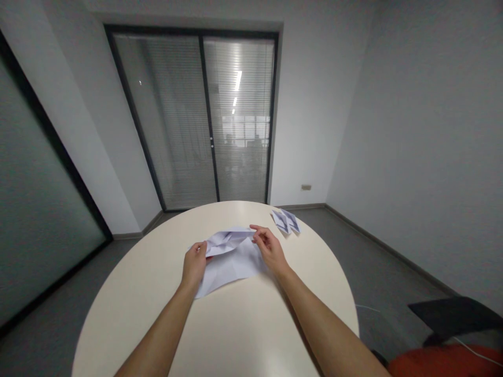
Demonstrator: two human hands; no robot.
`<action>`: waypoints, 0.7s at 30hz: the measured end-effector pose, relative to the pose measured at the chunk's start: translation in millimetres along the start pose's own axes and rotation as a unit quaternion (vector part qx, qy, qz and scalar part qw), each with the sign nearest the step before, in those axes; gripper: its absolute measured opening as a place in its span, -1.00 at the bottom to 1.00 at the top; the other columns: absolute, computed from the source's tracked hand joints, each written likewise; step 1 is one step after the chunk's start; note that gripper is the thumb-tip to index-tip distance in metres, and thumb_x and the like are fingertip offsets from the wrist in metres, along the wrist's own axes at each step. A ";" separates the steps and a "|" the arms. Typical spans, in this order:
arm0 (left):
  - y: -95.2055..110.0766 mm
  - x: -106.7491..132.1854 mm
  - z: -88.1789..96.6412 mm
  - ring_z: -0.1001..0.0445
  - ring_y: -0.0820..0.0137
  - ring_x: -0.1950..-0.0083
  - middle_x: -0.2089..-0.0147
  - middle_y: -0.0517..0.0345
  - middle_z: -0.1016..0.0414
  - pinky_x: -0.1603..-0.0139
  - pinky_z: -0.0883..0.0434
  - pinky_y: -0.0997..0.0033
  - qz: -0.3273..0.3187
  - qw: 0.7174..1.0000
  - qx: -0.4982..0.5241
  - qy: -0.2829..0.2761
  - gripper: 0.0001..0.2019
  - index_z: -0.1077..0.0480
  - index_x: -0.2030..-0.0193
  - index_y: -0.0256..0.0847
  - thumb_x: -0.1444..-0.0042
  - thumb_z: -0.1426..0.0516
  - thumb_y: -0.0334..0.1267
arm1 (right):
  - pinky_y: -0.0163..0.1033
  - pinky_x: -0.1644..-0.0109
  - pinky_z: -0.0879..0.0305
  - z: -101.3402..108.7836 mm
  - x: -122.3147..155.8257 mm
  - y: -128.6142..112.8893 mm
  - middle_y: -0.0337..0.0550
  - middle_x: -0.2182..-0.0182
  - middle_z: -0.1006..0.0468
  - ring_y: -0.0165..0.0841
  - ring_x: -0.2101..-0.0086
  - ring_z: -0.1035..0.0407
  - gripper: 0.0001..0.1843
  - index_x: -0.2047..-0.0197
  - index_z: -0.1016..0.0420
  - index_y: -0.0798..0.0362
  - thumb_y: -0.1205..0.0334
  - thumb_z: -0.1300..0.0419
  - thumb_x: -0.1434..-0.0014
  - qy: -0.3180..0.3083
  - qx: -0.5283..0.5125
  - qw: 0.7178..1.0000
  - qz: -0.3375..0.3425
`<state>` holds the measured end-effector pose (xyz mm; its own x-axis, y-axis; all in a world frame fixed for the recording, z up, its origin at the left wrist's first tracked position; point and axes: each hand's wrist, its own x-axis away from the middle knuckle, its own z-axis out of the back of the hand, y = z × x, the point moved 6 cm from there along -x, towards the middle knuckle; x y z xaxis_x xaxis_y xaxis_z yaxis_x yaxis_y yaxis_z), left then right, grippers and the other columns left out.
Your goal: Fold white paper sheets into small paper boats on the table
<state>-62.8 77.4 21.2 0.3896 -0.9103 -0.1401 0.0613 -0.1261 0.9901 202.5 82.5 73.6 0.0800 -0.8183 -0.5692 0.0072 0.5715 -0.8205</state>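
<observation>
A creased white sheet of paper [230,267] is raised over the middle of the round table, its far part folded toward me. My left hand [195,262] pinches the left end of the folded part between thumb and fingers. At the right end, my right hand [268,245] grips the paper's edge, thumb and fingertips together and one finger pointing left. The near part of the sheet slopes down below the fold, its lower edge reaching toward the tabletop. Some fingers of both hands are hidden behind the paper.
Folded white paper pieces [286,222] lie at the far right of the round cream table [149,293]. Beyond the table stands a glass partition with blinds [239,157]. A black and red chair [444,361] is at the lower right, with a thin white cable near it.
</observation>
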 end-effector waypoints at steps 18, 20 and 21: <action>20.0 9.6 -3.9 -0.61 0.11 0.12 0.25 0.00 -0.67 0.02 -0.52 0.18 -0.069 0.986 -0.143 -0.052 -0.65 -0.58 0.27 -0.25 -0.12 -0.14 0.00 | -0.12 0.02 -0.52 -6.0 2.8 -0.7 0.01 -0.33 -0.31 -0.21 -0.10 -0.43 -0.69 0.22 -0.51 0.00 -0.07 -0.15 -0.32 -0.089 0.000 0.995 -0.036; 13.7 7.9 -3.8 -0.61 0.15 0.17 0.30 0.02 -0.65 0.10 -0.54 0.22 -0.018 0.994 -0.089 -0.060 -0.66 -0.57 0.32 -0.26 -0.13 -0.17 0.00 | -0.09 0.00 -0.53 -5.4 2.1 -0.1 -0.01 -0.35 -0.28 -0.20 -0.10 -0.43 -0.69 0.23 -0.48 -0.01 -0.09 -0.19 -0.29 -0.076 -0.052 0.994 -0.054; 10.3 7.7 -4.3 -0.61 0.18 0.19 0.29 0.02 -0.65 0.12 -0.55 0.24 0.015 0.997 -0.046 -0.061 -0.69 -0.56 0.33 -0.27 -0.13 -0.19 -0.03 | -0.07 0.00 -0.54 -5.0 1.8 -0.6 -0.02 -0.35 -0.28 -0.20 -0.10 -0.43 -0.69 0.23 -0.48 -0.01 -0.10 -0.20 -0.28 -0.071 -0.066 0.994 -0.059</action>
<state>-55.2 70.8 30.3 0.2774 -0.9553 -0.1022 0.1369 -0.0660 0.9884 197.7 80.4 72.8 0.2263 -0.8566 -0.4638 -0.1049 0.4520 -0.8859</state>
